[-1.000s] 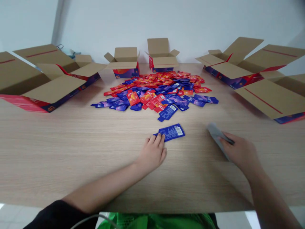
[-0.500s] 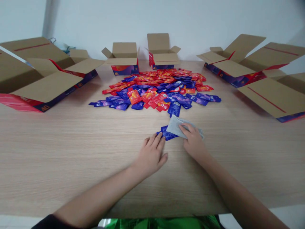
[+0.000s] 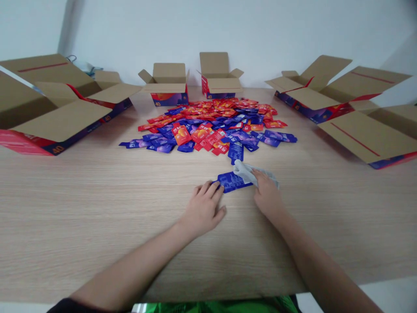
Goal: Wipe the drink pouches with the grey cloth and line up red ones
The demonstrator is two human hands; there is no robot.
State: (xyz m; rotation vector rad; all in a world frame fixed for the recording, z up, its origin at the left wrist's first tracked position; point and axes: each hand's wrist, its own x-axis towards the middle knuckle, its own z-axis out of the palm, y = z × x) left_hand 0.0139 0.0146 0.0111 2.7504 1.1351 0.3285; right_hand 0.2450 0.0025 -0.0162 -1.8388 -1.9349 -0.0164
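Observation:
A blue printed pouch (image 3: 233, 181) lies flat on the wooden table (image 3: 130, 191). The fingers of my left hand (image 3: 205, 206), stretched out and lying flat, press on its left end. At its right end my right hand (image 3: 267, 193) grips a pale grey cloth (image 3: 246, 172), which covers part of the pouch. The cloth is bunched up at its left side. Just beyond them, another blue pouch (image 3: 236, 152) sticks out from the near edge of a heap of red and blue pouches (image 3: 208, 130).
Open cardboard boxes stand round the heap: a pair at left, the nearer box (image 3: 61, 124) closest to me; two at the back, a left box (image 3: 169, 98) and a right box (image 3: 223, 93); more at right, including a near box (image 3: 361, 137). A wall (image 3: 276, 34) rises behind.
My right hand has shifted slightly right with the cloth, which is now more bunched. More of the blue pouch shows. My left hand stays on the pouch's left end. The view has tilted slightly.

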